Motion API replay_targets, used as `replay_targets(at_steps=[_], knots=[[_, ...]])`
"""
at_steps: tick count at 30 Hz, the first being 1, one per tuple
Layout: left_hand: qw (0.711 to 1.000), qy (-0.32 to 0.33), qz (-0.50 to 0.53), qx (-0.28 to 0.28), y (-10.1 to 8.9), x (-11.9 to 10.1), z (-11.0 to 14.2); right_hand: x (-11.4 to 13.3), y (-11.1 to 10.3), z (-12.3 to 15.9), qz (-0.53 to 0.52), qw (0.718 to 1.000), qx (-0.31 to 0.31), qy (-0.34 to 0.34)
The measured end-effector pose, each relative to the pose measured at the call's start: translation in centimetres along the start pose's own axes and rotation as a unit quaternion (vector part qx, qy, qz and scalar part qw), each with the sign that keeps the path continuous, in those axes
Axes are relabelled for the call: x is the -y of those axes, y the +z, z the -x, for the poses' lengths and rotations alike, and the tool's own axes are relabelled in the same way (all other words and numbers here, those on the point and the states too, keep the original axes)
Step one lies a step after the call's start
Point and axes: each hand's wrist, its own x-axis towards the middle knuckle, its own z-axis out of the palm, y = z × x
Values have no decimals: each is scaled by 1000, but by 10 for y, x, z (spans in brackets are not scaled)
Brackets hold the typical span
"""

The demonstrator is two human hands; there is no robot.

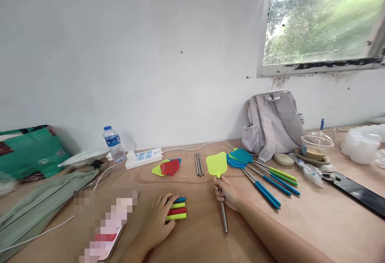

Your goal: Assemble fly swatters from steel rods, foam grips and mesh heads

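My right hand point(229, 194) is closed around a fly swatter where its yellow-green mesh head point(217, 164) meets a bare metal rod point(224, 217). The rod points toward me and has no coloured grip on its end. On the table to the left, my left hand point(160, 219) curls over a row of coloured handle grips, with blue point(180, 200), yellow-green point(179, 217) and red point(178, 211) among them. Its fingers reach the blue one and the thumb lies by the nearest; their left ends are hidden under the hand.
Loose swatter heads point(171, 167) and metal rods point(199, 164) lie behind my hands. Swatters with blue and green grips point(267, 194) fan out at right. Around them are a backpack point(272, 124), plastic cup point(317, 144), phone point(359, 193), power strip point(143, 158) and water bottle point(114, 144).
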Motion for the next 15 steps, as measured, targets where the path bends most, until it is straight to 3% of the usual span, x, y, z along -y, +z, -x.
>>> replay_targets(at_steps=[6, 9, 15], knots=[[998, 41, -42, -7, -2, 3, 1, -3, 2, 6, 69, 997, 12, -38], [997, 42, -47, -52, 4, -5, -1, -4, 2, 10, 108, 992, 6, -71], [967, 80, 6, -240, 32, -74, -19, 6, 4, 23, 203, 965, 6, -167]])
